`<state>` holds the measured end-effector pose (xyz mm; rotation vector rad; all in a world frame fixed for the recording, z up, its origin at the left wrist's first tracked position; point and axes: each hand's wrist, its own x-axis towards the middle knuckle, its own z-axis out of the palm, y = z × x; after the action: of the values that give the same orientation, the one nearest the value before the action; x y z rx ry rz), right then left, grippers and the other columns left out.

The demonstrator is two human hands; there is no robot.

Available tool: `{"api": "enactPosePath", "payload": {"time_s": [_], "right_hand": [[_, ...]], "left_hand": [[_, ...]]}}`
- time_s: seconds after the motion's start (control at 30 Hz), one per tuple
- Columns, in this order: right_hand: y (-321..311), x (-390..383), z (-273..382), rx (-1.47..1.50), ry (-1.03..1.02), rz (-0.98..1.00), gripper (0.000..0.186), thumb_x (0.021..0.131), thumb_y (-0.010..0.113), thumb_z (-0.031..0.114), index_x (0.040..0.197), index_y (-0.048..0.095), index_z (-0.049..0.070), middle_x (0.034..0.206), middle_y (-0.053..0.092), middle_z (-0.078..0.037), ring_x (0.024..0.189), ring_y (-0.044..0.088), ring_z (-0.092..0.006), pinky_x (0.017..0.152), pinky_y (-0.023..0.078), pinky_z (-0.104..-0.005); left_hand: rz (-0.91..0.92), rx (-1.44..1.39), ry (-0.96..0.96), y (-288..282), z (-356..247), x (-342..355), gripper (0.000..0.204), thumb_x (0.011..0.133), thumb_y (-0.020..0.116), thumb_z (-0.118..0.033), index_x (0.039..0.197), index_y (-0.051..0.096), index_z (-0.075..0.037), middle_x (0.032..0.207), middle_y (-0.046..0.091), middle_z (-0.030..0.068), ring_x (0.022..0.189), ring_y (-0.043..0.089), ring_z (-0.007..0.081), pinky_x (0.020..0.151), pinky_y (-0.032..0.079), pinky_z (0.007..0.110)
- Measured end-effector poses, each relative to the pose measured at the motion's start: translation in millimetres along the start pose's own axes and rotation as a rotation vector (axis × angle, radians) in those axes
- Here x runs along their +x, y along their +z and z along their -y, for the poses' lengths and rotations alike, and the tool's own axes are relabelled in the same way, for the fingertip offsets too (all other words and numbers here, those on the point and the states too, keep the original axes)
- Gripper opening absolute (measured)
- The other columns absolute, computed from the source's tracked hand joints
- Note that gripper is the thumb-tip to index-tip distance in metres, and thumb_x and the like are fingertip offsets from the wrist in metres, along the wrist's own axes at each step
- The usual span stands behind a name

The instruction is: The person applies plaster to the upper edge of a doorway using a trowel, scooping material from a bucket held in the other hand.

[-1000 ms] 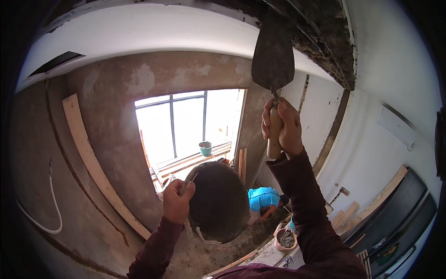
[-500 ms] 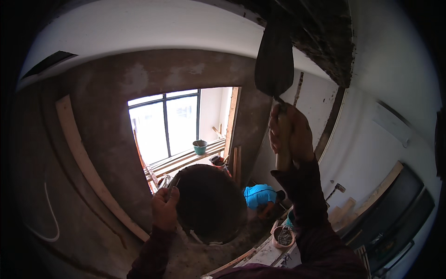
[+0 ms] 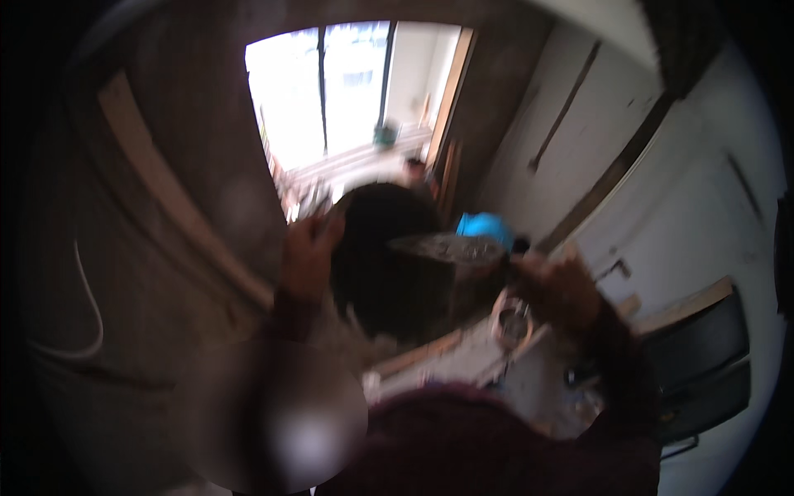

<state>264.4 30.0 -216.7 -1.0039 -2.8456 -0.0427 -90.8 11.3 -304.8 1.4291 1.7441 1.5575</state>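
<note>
My left hand (image 3: 311, 250), smeared by motion, is closed on the rim of a dark round mortar bucket (image 3: 382, 285), held in front of me; its inside is too dark to make out. In my right hand (image 3: 562, 289) is a trowel (image 3: 451, 247). The fingers wrap round its handle, and the blade points left across the bucket's right side. Wet-looking grey streaks show on the blade, but I cannot tell how much mortar it carries.
A co-worker in a blue shirt (image 3: 484, 226) bends down beyond the trowel. Below me is a plank platform with a pale bucket (image 3: 513, 321). A green bucket (image 3: 385, 135) stands by the bright window (image 3: 356, 91). A blurred round blob (image 3: 273, 422) covers part of the lower left.
My right hand has brought the trowel down from near the overhead beam to the bucket. My view has tipped downward, and the blurred blob has appeared at lower left.
</note>
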Motion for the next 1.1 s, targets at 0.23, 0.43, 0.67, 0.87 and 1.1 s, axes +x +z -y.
{"api": "enactPosePath", "payload": {"time_s": [0.23,0.43,0.67,0.87,1.1], "right_hand": [[42.2,36.4,13.4,-0.475,-0.232,-0.074,0.033,0.08,0.059,0.015,0.111,0.058,0.006,0.082,0.056,-0.007,0.073,0.06,-0.0191,0.06,0.045,-0.0324],[89.2,99.4,28.3,-0.602,-0.413,-0.15,0.029,0.081,0.058,0.019,0.105,0.063,0.006,0.079,0.055,-0.004,0.078,0.056,-0.0173,0.062,0.042,-0.0324],[128.6,127.2,46.8,-0.658,-0.516,-0.181,0.013,0.076,0.059,0.019,0.078,0.056,0.006,0.079,0.054,-0.004,0.076,0.055,-0.0178,0.063,0.04,-0.0336],[119.6,106.9,30.1,-0.402,-0.639,-0.126,0.029,0.079,0.058,0.023,0.102,0.063,0.006,0.079,0.053,-0.002,0.077,0.054,-0.0178,0.064,0.04,-0.0339],[124.3,122.3,28.0,-0.555,-0.479,-0.355,0.034,0.081,0.057,0.023,0.112,0.062,0.009,0.082,0.054,-0.002,0.081,0.052,-0.0177,0.062,0.038,-0.033]], "left_hand": [[0.185,-0.275,-0.138,-13.3,5.3,-25.3,0.025,0.085,0.067,-0.024,0.077,0.059,-0.002,0.063,0.045,-0.0071,0.058,0.035,0.0027,0.052,0.029,0.021],[0.331,-0.071,-0.17,-20.8,6.8,-21.0,0.023,0.085,0.066,-0.021,0.073,0.056,-0.004,0.063,0.042,-0.0078,0.057,0.033,0.0022,0.05,0.028,0.021],[0.332,0.036,-0.18,-23.0,-6.3,-18.1,0.024,0.086,0.067,-0.021,0.072,0.056,-0.005,0.063,0.042,-0.0076,0.057,0.034,0.0018,0.049,0.029,0.021],[0.346,-0.016,-0.215,-37.9,-1.9,-10.8,0.016,0.089,0.063,-0.02,0.081,0.057,-0.007,0.072,0.049,-0.0083,0.067,0.043,0.0011,0.061,0.034,0.017],[0.296,-0.1,-0.183,-33.6,-15.6,-7.9,0.017,0.087,0.065,-0.018,0.077,0.058,-0.006,0.072,0.048,-0.0073,0.067,0.041,0.0015,0.062,0.034,0.018]]}}
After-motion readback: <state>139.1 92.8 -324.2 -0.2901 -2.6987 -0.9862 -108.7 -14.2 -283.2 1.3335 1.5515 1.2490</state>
